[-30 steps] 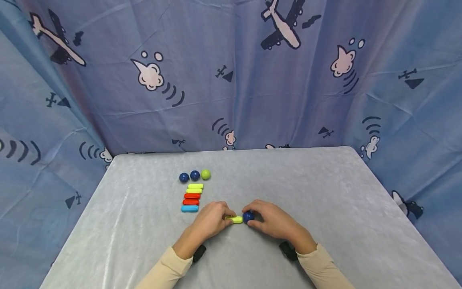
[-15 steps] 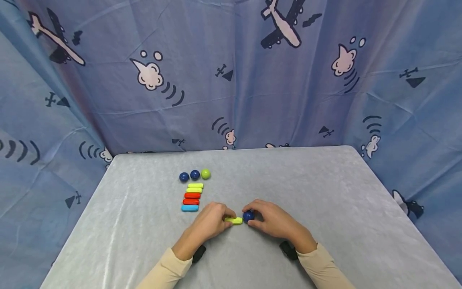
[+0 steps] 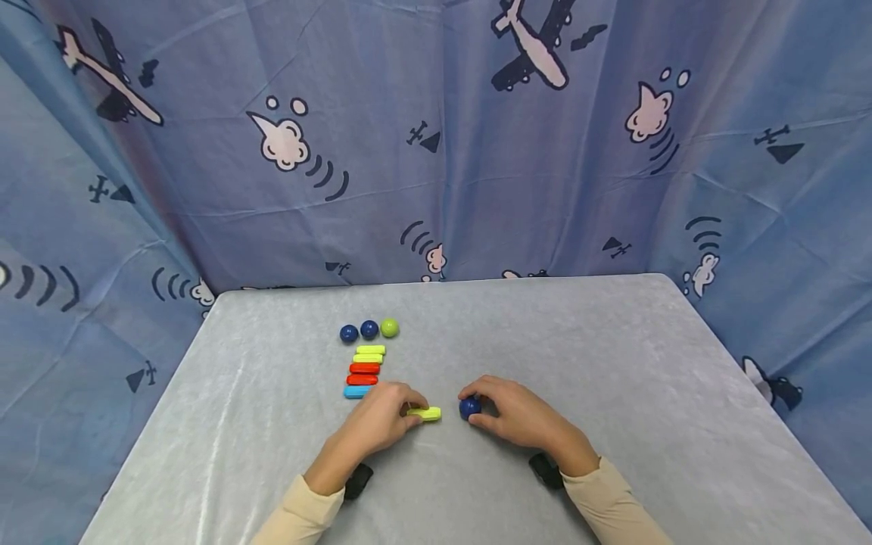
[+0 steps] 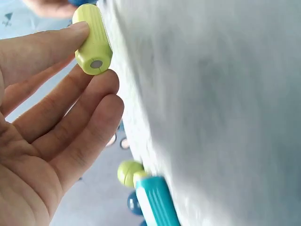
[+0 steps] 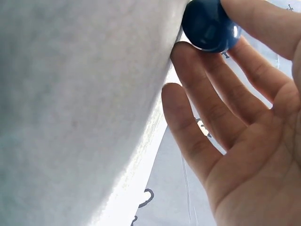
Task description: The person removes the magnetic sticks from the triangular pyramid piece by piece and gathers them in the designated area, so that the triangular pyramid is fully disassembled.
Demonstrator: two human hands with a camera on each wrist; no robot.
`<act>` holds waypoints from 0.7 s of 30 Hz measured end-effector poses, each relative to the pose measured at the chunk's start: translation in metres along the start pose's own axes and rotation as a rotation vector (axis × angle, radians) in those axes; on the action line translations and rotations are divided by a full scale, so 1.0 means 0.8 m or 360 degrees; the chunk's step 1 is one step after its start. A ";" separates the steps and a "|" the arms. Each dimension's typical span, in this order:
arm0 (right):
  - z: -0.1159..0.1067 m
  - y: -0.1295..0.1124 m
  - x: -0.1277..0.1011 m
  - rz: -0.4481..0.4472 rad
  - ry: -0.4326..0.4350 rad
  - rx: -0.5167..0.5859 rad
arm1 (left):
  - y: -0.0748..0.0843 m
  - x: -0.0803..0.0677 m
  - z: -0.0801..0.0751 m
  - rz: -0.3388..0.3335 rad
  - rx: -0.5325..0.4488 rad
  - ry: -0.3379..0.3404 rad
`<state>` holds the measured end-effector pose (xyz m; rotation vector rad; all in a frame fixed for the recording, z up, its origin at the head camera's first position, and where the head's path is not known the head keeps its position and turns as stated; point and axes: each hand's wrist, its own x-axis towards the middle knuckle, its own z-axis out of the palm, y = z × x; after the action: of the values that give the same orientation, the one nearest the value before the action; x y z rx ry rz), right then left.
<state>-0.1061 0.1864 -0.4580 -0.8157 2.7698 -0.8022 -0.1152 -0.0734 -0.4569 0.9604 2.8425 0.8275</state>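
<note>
Yellow-green stick point(image 3: 425, 413) pulled from blue ball point(image 3: 469, 407), fingers half-hiding both

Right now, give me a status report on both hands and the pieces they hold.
Left hand pinches yellow-green plastic rod. Right hand pinches dark blue ball. Rod and ball apart, bare grey table between.

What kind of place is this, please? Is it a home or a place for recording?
Probably a small staged recording corner, not a lived-in room. A table with a grey cover stands enclosed by a blue airplane-print curtain, and toy sticks and balls lie in neat rows.
</note>
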 end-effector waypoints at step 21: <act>-0.001 0.001 -0.001 -0.0003 -0.0007 0.0007 | -0.044 -0.042 -0.059 -0.0296 -0.0012 0.0210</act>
<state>-0.1057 0.1881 -0.4583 -0.8182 2.7631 -0.8054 -0.1164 -0.1383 -0.4386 0.6494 2.9776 0.9121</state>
